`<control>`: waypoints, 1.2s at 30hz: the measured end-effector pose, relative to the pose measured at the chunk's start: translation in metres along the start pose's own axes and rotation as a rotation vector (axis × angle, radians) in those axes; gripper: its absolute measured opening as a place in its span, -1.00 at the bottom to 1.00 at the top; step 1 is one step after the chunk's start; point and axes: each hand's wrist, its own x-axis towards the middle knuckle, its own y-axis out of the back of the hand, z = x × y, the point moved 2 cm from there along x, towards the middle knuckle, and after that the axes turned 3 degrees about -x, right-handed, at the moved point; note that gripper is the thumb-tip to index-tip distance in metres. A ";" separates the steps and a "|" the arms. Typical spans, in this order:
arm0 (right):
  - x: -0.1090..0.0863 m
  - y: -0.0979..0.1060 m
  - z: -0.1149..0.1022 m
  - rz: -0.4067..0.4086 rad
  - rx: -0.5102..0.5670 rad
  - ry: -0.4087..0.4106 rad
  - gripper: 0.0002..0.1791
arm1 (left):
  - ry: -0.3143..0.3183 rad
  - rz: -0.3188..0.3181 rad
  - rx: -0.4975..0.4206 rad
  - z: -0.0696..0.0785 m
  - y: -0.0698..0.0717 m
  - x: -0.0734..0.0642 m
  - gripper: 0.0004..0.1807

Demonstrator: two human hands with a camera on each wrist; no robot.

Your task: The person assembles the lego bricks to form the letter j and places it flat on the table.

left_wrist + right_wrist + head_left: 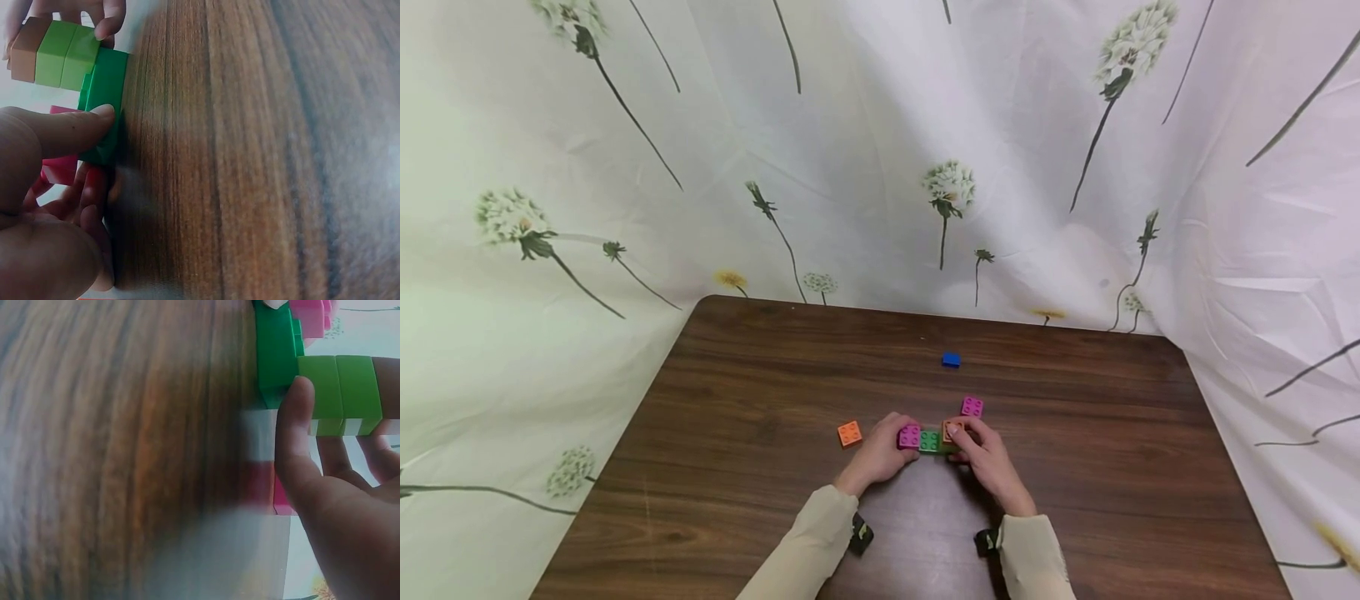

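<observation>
A long dark green brick (106, 94) lies on the table with a pink brick (909, 437) on its left end. At its right end, two light green bricks (339, 387) are stacked, with an orange-brown brick (952, 431) on top. My left hand (883, 454) grips the dark green brick at the left, its thumb across the near side and fingers behind. My right hand (988, 462) holds the light green stack, thumb on the near face; its other fingers are partly hidden behind the stack.
A loose orange brick (849, 433) lies left of my left hand. Just behind my right hand is another pink brick (972, 406), and a blue brick (951, 360) sits farther back. The dark wooden table (760, 375) ends at a flower-patterned white cloth (865, 167).
</observation>
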 end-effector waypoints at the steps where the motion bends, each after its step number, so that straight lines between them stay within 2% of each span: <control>1: 0.000 0.000 0.000 0.002 -0.004 0.003 -0.74 | -0.001 0.000 0.000 0.000 0.000 0.000 -0.62; 12: 0.000 -0.003 -0.002 0.040 -0.024 -0.016 -0.75 | 0.002 0.005 -0.004 -0.001 0.001 0.001 -0.62; 19: 0.015 -0.004 0.029 0.080 -0.024 -0.045 -0.74 | 0.009 0.001 -0.008 0.000 0.001 0.000 -0.62; 28: 0.000 -0.004 0.000 0.043 -0.069 -0.013 -0.73 | 0.006 0.007 -0.009 -0.001 0.001 0.000 -0.62; 36: -0.001 -0.004 -0.001 0.033 -0.095 -0.019 -0.73 | 0.016 -0.002 -0.009 -0.001 0.000 0.000 -0.61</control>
